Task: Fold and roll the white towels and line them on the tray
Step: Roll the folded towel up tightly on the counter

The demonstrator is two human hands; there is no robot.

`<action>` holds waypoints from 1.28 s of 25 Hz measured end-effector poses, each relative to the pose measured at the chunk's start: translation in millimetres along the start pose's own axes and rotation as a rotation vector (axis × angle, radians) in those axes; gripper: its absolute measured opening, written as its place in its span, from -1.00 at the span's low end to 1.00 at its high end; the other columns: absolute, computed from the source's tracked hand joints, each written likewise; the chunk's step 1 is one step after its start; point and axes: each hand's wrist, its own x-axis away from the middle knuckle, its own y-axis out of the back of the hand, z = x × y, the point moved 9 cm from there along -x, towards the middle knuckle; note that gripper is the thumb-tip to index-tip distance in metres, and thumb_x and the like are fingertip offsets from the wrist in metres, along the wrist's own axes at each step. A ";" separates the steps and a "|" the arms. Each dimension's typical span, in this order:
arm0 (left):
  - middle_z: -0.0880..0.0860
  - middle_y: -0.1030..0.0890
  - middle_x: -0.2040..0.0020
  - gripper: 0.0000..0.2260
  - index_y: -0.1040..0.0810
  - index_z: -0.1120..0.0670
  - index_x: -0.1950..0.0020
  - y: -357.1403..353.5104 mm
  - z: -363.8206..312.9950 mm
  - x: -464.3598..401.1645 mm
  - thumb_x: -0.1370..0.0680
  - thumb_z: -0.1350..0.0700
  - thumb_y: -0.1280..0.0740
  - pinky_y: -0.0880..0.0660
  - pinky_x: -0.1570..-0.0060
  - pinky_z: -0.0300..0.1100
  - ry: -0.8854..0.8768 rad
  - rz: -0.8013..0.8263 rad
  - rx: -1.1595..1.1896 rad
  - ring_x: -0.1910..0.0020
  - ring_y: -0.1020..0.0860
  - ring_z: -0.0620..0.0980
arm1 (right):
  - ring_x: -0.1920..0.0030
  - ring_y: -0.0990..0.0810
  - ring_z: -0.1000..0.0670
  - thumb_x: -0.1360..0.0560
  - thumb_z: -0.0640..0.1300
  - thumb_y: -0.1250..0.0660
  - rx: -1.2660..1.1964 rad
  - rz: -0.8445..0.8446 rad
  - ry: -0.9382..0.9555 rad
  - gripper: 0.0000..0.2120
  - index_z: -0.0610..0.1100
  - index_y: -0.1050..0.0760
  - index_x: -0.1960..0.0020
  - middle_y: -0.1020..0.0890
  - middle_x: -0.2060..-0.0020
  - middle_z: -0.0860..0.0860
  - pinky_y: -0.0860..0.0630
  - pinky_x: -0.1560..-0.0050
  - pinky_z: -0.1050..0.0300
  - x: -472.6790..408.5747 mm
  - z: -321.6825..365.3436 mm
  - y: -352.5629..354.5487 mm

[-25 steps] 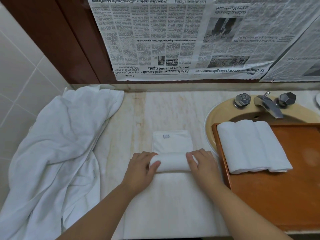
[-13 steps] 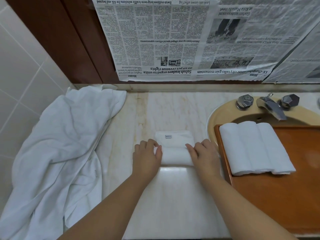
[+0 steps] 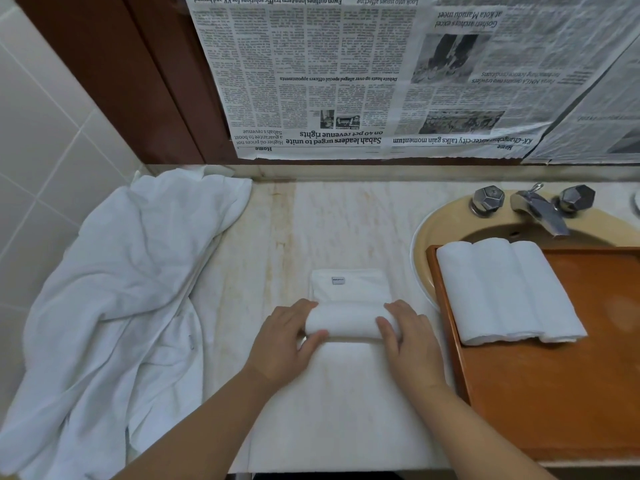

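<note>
- While it lies at lower centre on the pale marble counter, the half-rolled white towel is gripped at its ends by the left hand and right hand, fingers curled over it.
- Three rolled white towels sit side by side on the brown wooden tray, right.
- Crumpled white cloths lie left.

The upside-down newspaper on the wall read "Sabah leaders urged to unite on 40 pct revenue rights"; the towel tag was illegible.

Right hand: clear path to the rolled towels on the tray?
Probably yes: the right hand grips the towel roll just beside the tray; nothing stands between it and the rolled towels.
</note>
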 end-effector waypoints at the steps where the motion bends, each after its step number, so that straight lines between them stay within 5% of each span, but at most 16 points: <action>1: -0.28 -0.54 -0.17 -0.67 -0.49 -0.14 -0.33 0.2 1.4 -1.6 -0.66 -0.25 -0.22 -0.48 -0.07 -0.14 0.057 -0.002 0.039 -0.03 -0.46 -0.10 | -0.17 -0.45 0.02 -0.66 0.16 -0.17 -0.021 0.014 -0.021 -0.63 0.00 -0.54 -0.33 -0.56 -0.27 0.16 -0.40 -0.12 0.14 -3.4 0.9 0.7; 7: -0.21 -0.59 0.01 -0.64 -0.59 -0.14 -0.23 -5.0 14.6 -21.3 -0.66 -0.30 -0.14 -0.49 -0.06 -0.14 0.305 0.059 0.199 -0.08 -0.48 -0.10 | -0.09 -0.48 -0.04 -0.68 0.17 -0.09 -0.139 0.083 -0.187 -0.67 0.04 -0.56 -0.15 -0.51 0.04 0.06 -0.45 -0.08 0.00 -26.6 -4.3 -1.8; 11: -0.14 -0.57 0.15 -0.58 -0.55 -0.15 0.03 -6.1 22.0 -33.5 -0.64 -0.38 -0.05 -0.54 0.01 -0.02 0.385 0.072 0.186 0.02 -0.54 0.01 | -0.03 -0.54 -0.06 -0.63 0.33 -0.05 -0.137 0.158 -0.282 -0.59 0.06 -0.49 -0.08 -0.54 0.07 0.02 -0.54 -0.07 -0.09 -42.2 -8.9 -5.1; 16: -0.02 -0.52 0.19 -0.51 -0.42 -0.01 0.18 -8.7 25.3 -47.3 -0.65 -0.37 -0.06 -0.39 0.14 -0.06 0.570 0.186 0.191 0.07 -0.49 0.04 | 0.05 -0.57 0.04 -0.58 0.34 -0.21 -0.207 0.179 -0.479 -0.56 -0.04 -0.44 -0.08 -0.59 0.08 0.07 -0.48 0.07 0.02 -50.8 -15.6 -2.5; 20: 0.06 -0.58 -0.09 -0.36 -0.51 0.08 -0.15 -16.9 33.8 -56.8 -0.60 -0.44 0.01 -0.49 -0.09 0.01 0.711 0.263 0.201 -0.12 -0.55 0.11 | 0.13 -0.57 0.00 -0.57 0.26 -0.26 -0.100 0.231 -0.534 -0.58 -0.12 -0.48 -0.02 -0.59 0.13 0.00 -0.53 0.06 0.00 -76.3 -20.4 -2.7; 26: 0.12 -0.58 -0.01 -0.43 -0.45 0.14 -0.20 -12.4 31.3 -70.7 -0.68 -0.30 0.07 -0.51 -0.08 0.04 0.747 0.238 -0.035 -0.01 -0.55 0.15 | 0.17 -0.57 -0.08 -0.55 0.15 -0.20 0.062 0.285 -0.512 -0.65 -0.14 -0.48 0.09 -0.60 0.18 -0.06 -0.45 0.23 0.04 -96.9 -20.9 -9.0; 28: 0.11 -0.55 -0.02 -0.59 -0.43 0.11 -0.24 0.8 22.1 -80.6 -0.70 -0.19 -0.05 -0.47 -0.02 0.03 0.680 0.119 -0.148 -0.03 -0.52 0.15 | 0.23 -0.53 -0.06 -0.57 0.11 -0.19 0.105 0.279 -0.510 -0.67 -0.15 -0.46 0.12 -0.58 0.21 -0.06 -0.37 0.29 0.06 -100.9 -18.8 -6.8; 30: 0.11 -0.56 -0.04 -0.76 -0.50 0.09 -0.28 15.2 -2.8 -92.6 -0.67 0.02 -0.24 -0.45 0.04 0.01 0.402 -0.080 -0.295 -0.04 -0.51 0.16 | 0.24 -0.52 -0.05 -0.58 0.09 -0.18 0.138 0.288 -0.509 -0.68 -0.16 -0.45 0.13 -0.57 0.21 -0.06 -0.35 0.28 0.06 -104.4 -16.1 -5.4; 32: 0.09 -0.59 0.01 -0.73 -0.58 0.08 -0.25 7.3 -29.1 -88.9 -0.55 0.20 -0.42 -0.48 0.14 -0.01 0.074 -0.126 -0.388 0.05 -0.53 0.15 | 0.22 -0.52 -0.06 -0.59 0.09 -0.16 0.157 0.298 -0.507 -0.68 -0.15 -0.45 0.14 -0.56 0.21 -0.05 -0.36 0.27 0.06 -104.9 -17.0 -6.9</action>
